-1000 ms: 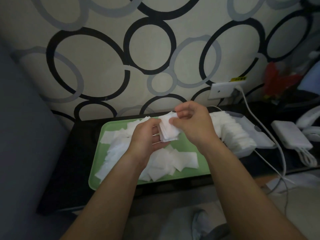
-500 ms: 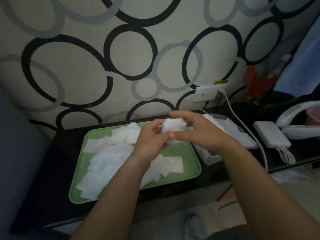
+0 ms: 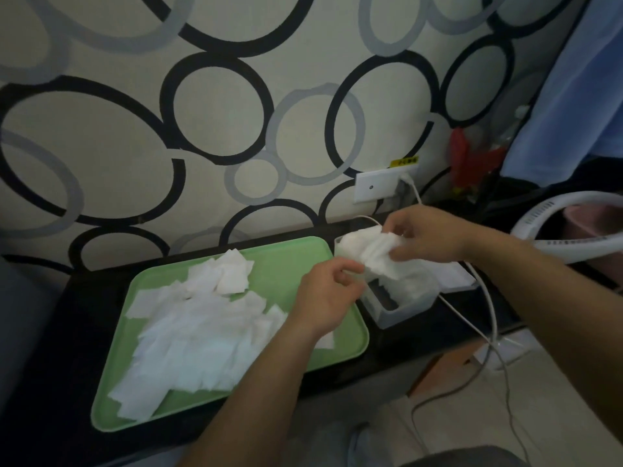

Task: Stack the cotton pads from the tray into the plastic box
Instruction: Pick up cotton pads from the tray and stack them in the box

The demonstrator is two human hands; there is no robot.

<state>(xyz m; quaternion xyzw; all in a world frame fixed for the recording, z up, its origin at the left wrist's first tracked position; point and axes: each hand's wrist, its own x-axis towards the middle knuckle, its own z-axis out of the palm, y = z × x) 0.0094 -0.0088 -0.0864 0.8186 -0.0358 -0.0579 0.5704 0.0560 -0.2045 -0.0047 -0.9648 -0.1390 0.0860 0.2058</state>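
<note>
Here, right hand [image 3: 428, 237] pinches cotton pads [image 3: 374, 252] over plastic box [image 3: 404, 303]; left hand [image 3: 323, 294] loosely curled.

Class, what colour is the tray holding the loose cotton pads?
Light green; the tray shows best in the head view, under the white cotton pads.

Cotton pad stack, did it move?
Yes. The cotton pad stack moved right, from over the green tray to over the plastic box, in the right hand.

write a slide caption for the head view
Right hand holds a bunch of cotton pads over the plastic box beside the green tray of loose pads
</note>
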